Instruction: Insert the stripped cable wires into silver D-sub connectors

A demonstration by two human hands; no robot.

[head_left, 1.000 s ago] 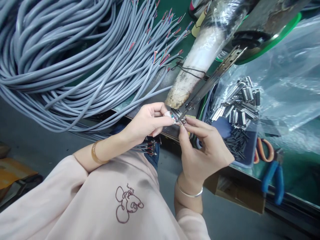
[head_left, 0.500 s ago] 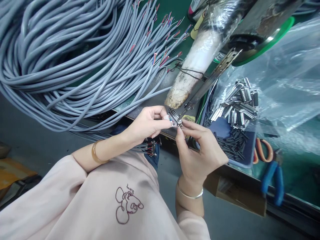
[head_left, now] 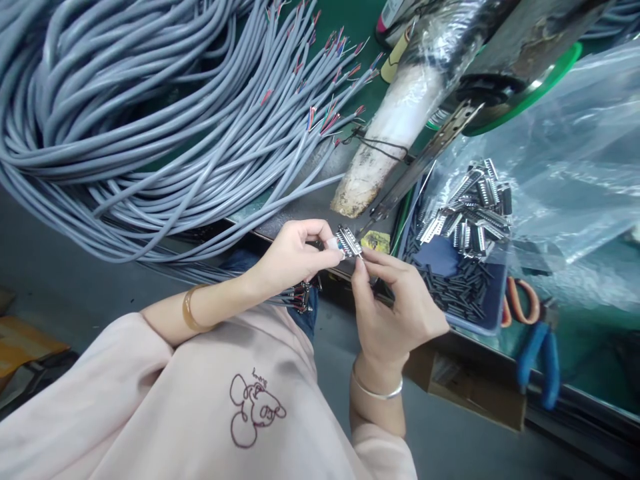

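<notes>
Between my two hands is a small metal multi-pin connector [head_left: 349,241], with its rows of pins showing. My right hand [head_left: 395,307] pinches its near end between thumb and fingers. On the other side my left hand [head_left: 303,252] is closed, with small coloured wires at its fingertips against the pins; the rest of what it holds is hidden by the fingers. Just above the connector stands the thin tip of a soldering iron [head_left: 383,208], fixed in a metal holder and slanting down beside a white wrapped tube [head_left: 375,160].
Grey cables [head_left: 165,133] with stripped coloured ends cover the left of the bench. A blue tray [head_left: 493,300] at right holds metal connectors [head_left: 480,207] and short black sleeves [head_left: 457,290]. Beside it lie orange-handled scissors [head_left: 525,300] and blue-handled pliers [head_left: 540,360]. Clear plastic [head_left: 575,167] lies behind.
Both hands have drawn the connector slightly down and away from the iron's tip, so more of its metal face shows. The view has shifted a little.
</notes>
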